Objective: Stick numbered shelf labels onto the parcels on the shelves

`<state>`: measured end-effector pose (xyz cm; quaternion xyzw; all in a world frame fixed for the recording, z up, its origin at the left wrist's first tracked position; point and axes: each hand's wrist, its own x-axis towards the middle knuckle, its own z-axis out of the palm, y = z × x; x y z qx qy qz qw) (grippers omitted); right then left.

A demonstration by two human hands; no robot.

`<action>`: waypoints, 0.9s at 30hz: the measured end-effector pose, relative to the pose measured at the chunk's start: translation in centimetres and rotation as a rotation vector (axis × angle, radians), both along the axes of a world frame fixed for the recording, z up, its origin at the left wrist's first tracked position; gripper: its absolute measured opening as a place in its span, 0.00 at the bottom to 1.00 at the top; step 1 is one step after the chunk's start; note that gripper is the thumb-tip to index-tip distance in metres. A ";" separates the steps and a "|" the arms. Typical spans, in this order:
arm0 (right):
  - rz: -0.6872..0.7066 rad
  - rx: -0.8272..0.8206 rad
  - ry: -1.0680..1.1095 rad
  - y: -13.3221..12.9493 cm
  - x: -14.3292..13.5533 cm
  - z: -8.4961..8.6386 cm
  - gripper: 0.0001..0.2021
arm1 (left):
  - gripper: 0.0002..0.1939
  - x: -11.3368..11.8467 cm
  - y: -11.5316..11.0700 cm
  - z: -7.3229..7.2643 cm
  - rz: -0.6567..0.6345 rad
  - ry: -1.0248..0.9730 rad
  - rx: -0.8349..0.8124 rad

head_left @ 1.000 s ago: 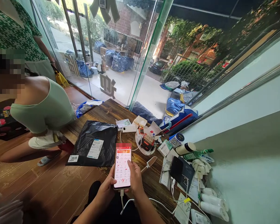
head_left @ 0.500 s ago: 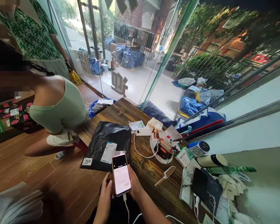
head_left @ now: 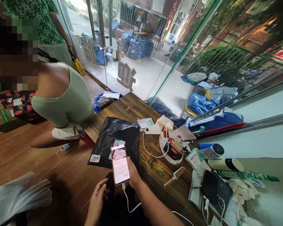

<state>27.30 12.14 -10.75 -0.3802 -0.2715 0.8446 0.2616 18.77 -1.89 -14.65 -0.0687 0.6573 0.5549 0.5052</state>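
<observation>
My right hand [head_left: 135, 176] is closed around a smartphone [head_left: 119, 168] with a lit screen, a white charging cable [head_left: 127, 197] plugged into its bottom end. The upper screen shows a camera picture of a label, above a pale panel. Left of the phone and apart from it, my left hand [head_left: 98, 193] is open with loosely bent fingers and nothing visible in it. Beyond the phone, a black plastic parcel bag [head_left: 106, 138] lies on the wooden table [head_left: 122, 108]. It bears a tag reading 5020, and a larger label partly covered by the phone.
Right of the parcel lie a knife [head_left: 174, 176], a red-and-black device [head_left: 173, 149], a white power bank [head_left: 152, 130] and papers. A tablet-like dark device [head_left: 217, 190] and a QR-code speaker [head_left: 212, 151] stand farther right. A person in a green top [head_left: 63, 94] crouches at left, another person behind.
My left hand has come away from the phone, down and left. The phone has moved closer over the parcel's label, and its dark upper screen now shows the label. The view has shifted slightly.
</observation>
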 end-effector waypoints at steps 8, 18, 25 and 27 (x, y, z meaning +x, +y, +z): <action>0.025 -0.016 0.012 0.1 0.0 0.1 0.34 | 0.31 -0.3 1.5 2.9 0.078 -0.017 0.027; 0.013 0.069 0.019 -0.4 0.7 1.3 0.31 | 0.30 -2.7 8.2 5.7 -0.098 0.090 0.156; -0.033 0.142 -0.025 -0.7 2.6 2.9 0.27 | 0.27 -2.3 11.0 5.9 -0.248 0.197 0.137; -0.044 0.168 -0.042 -0.8 3.1 3.2 0.27 | 0.26 -1.7 11.1 5.7 -0.288 0.255 0.125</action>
